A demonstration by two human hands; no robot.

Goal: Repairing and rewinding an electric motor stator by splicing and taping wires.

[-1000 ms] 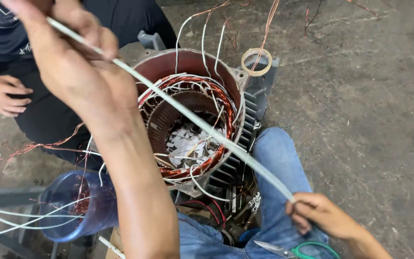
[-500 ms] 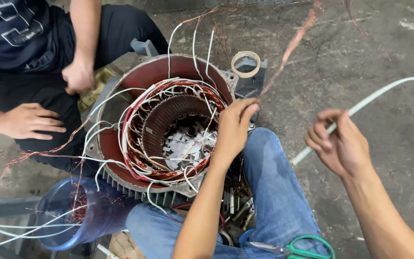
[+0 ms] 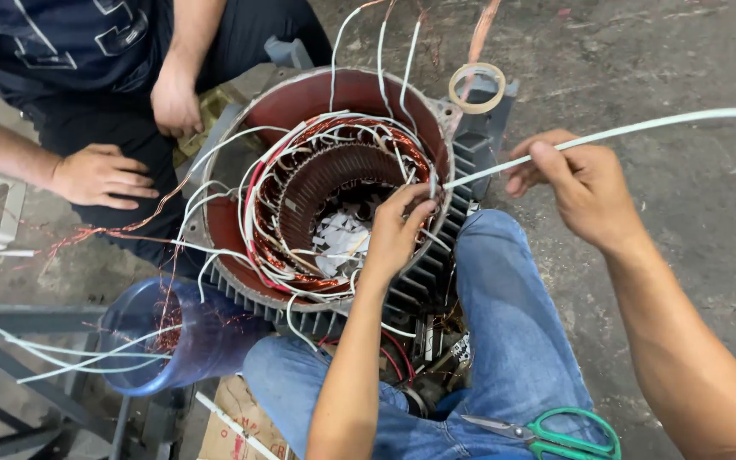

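Grey, stained concrete floor (image 3: 692, 247) fills the scene, with a motor stator (image 3: 334, 192) standing open-end up at the middle, its red housing ringed by copper windings (image 3: 321, 158) and loose white leads. At about four o'clock inside the bore, the left hand (image 3: 398, 230) is closed in a pinch on the end of a white sleeve (image 3: 606, 134) at the winding's edge. That sleeve runs out toward three o'clock, where the right hand (image 3: 577, 183) grips it between thumb and fingers; beyond the hand it arcs on to the picture's right edge. White paper scraps (image 3: 342, 238) lie at the bottom of the bore. A roll of tape (image 3: 476, 87) rests on the stator's rim at one o'clock. Green-handled scissors (image 3: 555, 436) lie on the person's jeans at five o'clock. At eight o'clock a blue jar (image 3: 176, 341) lies on its side, holding white strips and copper wire. Another person sits at ten to eleven o'clock, one hand (image 3: 100, 175) resting on a thigh and the other hand (image 3: 174, 100) near the housing's rim.
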